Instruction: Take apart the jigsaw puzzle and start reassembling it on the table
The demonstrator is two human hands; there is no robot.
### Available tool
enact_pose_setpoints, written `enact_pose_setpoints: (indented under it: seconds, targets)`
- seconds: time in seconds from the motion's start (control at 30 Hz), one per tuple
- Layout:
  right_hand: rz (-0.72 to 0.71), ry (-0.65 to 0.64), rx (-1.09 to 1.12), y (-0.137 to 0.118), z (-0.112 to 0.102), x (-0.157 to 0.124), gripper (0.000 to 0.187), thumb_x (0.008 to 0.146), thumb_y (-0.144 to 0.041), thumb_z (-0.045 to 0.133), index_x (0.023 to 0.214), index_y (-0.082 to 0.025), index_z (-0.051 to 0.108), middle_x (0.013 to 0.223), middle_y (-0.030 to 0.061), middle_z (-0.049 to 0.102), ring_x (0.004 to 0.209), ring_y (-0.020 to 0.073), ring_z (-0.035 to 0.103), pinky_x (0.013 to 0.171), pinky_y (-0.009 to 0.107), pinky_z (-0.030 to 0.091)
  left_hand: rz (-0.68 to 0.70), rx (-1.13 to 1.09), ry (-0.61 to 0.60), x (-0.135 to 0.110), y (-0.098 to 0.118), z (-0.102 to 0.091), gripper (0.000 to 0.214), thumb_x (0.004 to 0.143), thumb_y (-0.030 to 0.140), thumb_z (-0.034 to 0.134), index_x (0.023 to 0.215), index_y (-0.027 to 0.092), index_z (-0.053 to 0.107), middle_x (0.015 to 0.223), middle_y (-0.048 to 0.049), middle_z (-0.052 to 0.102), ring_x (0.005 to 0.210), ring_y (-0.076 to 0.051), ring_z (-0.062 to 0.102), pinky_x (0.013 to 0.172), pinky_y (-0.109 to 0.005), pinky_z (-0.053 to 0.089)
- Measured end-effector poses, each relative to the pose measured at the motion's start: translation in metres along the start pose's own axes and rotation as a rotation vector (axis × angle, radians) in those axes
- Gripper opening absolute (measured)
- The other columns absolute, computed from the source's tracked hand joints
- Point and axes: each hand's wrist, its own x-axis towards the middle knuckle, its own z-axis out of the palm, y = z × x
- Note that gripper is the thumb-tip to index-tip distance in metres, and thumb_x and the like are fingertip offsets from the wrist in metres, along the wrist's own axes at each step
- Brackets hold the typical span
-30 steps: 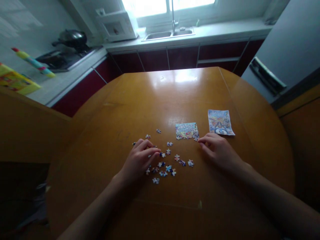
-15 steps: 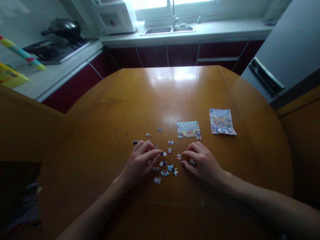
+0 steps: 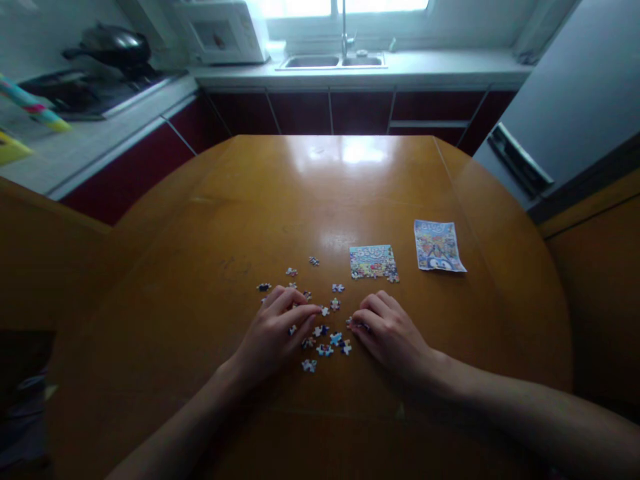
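Note:
Several small loose puzzle pieces (image 3: 325,331) lie scattered on the round wooden table (image 3: 210,253). My left hand (image 3: 277,327) rests palm down among them, fingers stretched over the pieces at its tips. My right hand (image 3: 387,331) lies just right of the pile, fingers curled, fingertips pinching a piece (image 3: 356,325) at the pile's edge. A partly joined block of the puzzle (image 3: 373,261) sits beyond my right hand. A printed picture sheet (image 3: 439,245) lies to its right.
Behind the table runs a kitchen counter with a sink (image 3: 333,61), a microwave (image 3: 220,32) and a stove with a dark pot (image 3: 113,45) at the left. A grey fridge (image 3: 565,100) stands at the right. Wooden chair backs flank the table.
My right hand has drawn back from the joined puzzle block to the loose pieces and closed its fingertips on one. My left hand stayed over the pile.

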Motion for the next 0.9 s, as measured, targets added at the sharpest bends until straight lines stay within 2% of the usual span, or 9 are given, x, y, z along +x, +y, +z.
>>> enact_pose_setpoints:
  seconds: [0.17, 0.23, 0.37, 0.5, 0.9]
  targets:
    - [-0.057, -0.007, 0.053, 0.004, -0.004, 0.002, 0.018, 0.098, -0.024, 0.052, 0.089, -0.018, 0.067, 0.09, 0.0078, 0.063, 0.089, 0.021, 0.052, 0.079, 0.035, 0.047, -0.009, -0.015, -0.003, -0.001, 0.001, -0.001, 0.016, 0.093, 0.016, 0.061, 0.105, 0.022, 0.07, 0.09, -0.0052, 0.059, 0.087, -0.019, 0.051, 0.077, -0.033, 0.044]
    - [-0.048, 0.04, 0.068, 0.013, -0.012, 0.007, 0.016, 0.098, -0.023, 0.054, 0.09, -0.019, 0.067, 0.091, 0.0076, 0.063, 0.089, 0.021, 0.052, 0.08, 0.035, 0.047, -0.012, -0.018, -0.005, -0.001, 0.0, -0.001, 0.016, 0.093, 0.017, 0.061, 0.105, 0.022, 0.07, 0.089, -0.0051, 0.059, 0.087, -0.019, 0.051, 0.076, -0.033, 0.044]
    - [0.061, 0.14, 0.034, 0.041, -0.027, 0.024, 0.012, 0.094, -0.022, 0.058, 0.092, -0.021, 0.07, 0.096, 0.0083, 0.064, 0.095, 0.0227, 0.054, 0.084, 0.038, 0.047, -0.013, -0.034, -0.015, -0.002, -0.003, -0.001, 0.017, 0.094, 0.017, 0.06, 0.107, 0.023, 0.069, 0.09, -0.0051, 0.059, 0.087, -0.019, 0.051, 0.075, -0.033, 0.044]
    - [0.078, 0.146, 0.018, 0.058, -0.027, 0.034, 0.013, 0.092, -0.026, 0.06, 0.088, -0.023, 0.072, 0.092, 0.0074, 0.065, 0.092, 0.0229, 0.054, 0.082, 0.039, 0.047, -0.011, -0.041, -0.027, -0.003, -0.004, -0.001, 0.017, 0.094, 0.017, 0.06, 0.107, 0.023, 0.069, 0.091, -0.005, 0.059, 0.088, -0.019, 0.05, 0.075, -0.033, 0.045]
    - [0.071, 0.152, -0.042, 0.061, -0.019, 0.035, 0.016, 0.094, -0.028, 0.06, 0.089, -0.025, 0.074, 0.093, 0.0068, 0.065, 0.092, 0.0228, 0.053, 0.083, 0.039, 0.046, -0.011, -0.04, -0.018, -0.002, -0.002, -0.002, 0.015, 0.094, 0.019, 0.059, 0.104, 0.022, 0.071, 0.089, -0.0048, 0.061, 0.086, -0.019, 0.051, 0.074, -0.033, 0.045]
